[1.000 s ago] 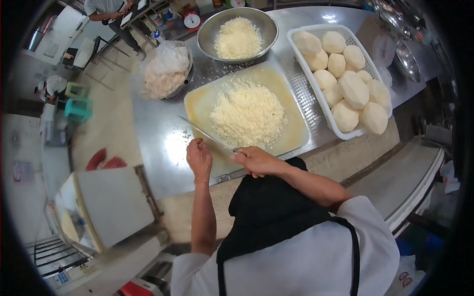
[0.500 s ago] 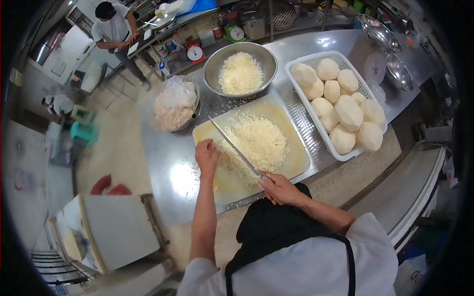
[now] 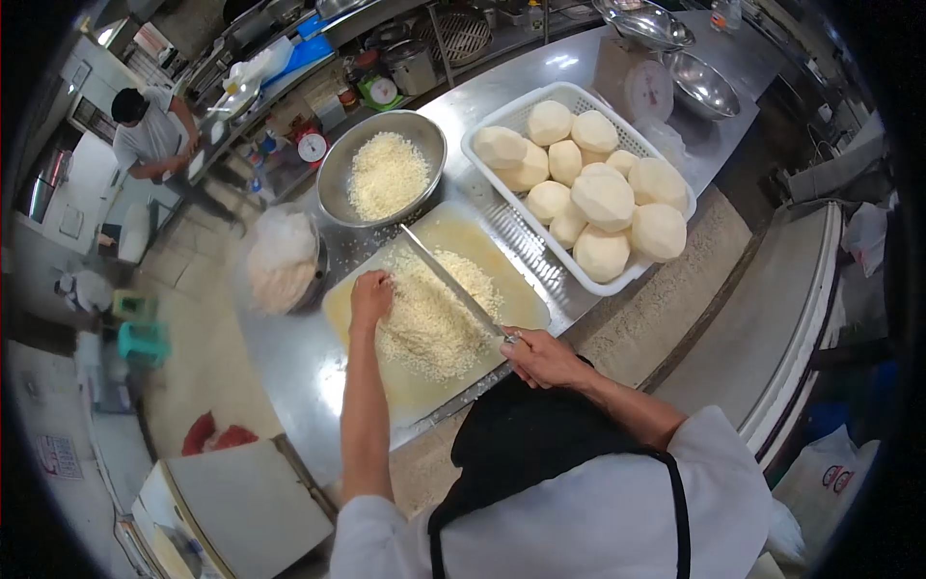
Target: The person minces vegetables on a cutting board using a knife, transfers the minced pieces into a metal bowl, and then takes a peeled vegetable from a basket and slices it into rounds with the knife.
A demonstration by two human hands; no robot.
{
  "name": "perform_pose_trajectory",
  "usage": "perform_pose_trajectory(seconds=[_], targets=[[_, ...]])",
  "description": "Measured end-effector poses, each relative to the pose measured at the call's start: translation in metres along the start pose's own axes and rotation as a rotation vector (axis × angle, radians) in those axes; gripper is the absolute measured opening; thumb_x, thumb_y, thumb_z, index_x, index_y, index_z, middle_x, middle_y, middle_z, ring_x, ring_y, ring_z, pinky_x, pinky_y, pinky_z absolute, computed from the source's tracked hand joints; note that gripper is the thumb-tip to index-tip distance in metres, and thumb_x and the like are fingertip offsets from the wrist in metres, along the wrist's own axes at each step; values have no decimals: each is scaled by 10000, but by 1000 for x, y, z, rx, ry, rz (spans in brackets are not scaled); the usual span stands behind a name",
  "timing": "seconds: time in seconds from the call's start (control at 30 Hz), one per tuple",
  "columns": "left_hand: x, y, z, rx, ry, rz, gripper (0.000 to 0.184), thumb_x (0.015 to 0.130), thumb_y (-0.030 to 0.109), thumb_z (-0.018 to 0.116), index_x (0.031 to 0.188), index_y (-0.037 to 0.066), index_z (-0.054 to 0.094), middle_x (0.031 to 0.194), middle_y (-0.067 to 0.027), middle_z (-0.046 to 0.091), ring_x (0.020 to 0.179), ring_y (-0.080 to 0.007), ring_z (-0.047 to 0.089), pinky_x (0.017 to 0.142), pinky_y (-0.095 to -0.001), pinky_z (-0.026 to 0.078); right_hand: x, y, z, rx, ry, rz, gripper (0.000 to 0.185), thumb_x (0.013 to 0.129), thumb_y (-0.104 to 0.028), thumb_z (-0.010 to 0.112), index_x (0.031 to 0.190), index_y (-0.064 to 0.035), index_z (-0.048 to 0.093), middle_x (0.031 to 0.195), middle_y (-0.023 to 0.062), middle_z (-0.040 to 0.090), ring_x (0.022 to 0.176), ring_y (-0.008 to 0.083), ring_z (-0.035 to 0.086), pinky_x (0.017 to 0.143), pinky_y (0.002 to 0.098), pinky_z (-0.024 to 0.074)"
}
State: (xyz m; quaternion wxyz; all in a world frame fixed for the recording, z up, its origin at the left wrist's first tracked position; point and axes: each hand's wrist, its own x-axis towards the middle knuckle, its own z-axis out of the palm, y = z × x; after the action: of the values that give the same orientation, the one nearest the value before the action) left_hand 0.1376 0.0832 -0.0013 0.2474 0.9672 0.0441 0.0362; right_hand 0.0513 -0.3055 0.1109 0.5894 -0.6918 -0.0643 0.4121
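Knife [image 3: 453,282] | right hand [image 3: 542,359]: fingers wrapped round it | left hand [image 3: 369,299]: fingers curled, beside chopped pile [image 3: 434,333], hold unclear

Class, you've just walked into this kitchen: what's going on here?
A person's right hand grips a knife, its blade across a pile of chopped, pale bits on a board. The left hand is at the pile's left edge; whether it holds anything is unclear. Similar bits sit in a bowl beyond, and whole vegetables fill a basket to the right.
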Motion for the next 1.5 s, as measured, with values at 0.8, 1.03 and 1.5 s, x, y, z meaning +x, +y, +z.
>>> perform_pose_trajectory(seconds=[0.8, 1.03, 1.5], targets=[[-133, 178, 19, -66, 519, -259, 583, 1086, 274, 436, 1582, -19, 345, 1665, -287, 228, 1544, -488, 185, 1254, -544, 141, 44, 11, -15, 327, -407, -3, 547, 1096, -556, 397, 893, -62, 517, 656, 49, 583, 487, 136, 555, 458, 289, 455], [-134, 186, 26, -22, 459, -86, 650, 1082, 253, 405, 1634, -11, 186, 1678, -276, 195, 1546, -492, 167, 1248, -570, 130, 40, 19, -11, 340, -542, 25, 475, 1092, -524, 450, 949, -80, 537, 661, 41, 586, 478, 121, 552, 452, 265, 450], [-199, 203, 10, -2184, 292, -503, 854, 1061, 655, 263, 1532, -50, 365, 1487, -181, 522, 1384, -382, 469, 1161, -535, 350, 67, 73, 17, 900, -887, 287, 556, 1069, -593, 409, 1280, -106, 574, 656, -33, 418, 478, 57, 399, 477, 249, 398]])
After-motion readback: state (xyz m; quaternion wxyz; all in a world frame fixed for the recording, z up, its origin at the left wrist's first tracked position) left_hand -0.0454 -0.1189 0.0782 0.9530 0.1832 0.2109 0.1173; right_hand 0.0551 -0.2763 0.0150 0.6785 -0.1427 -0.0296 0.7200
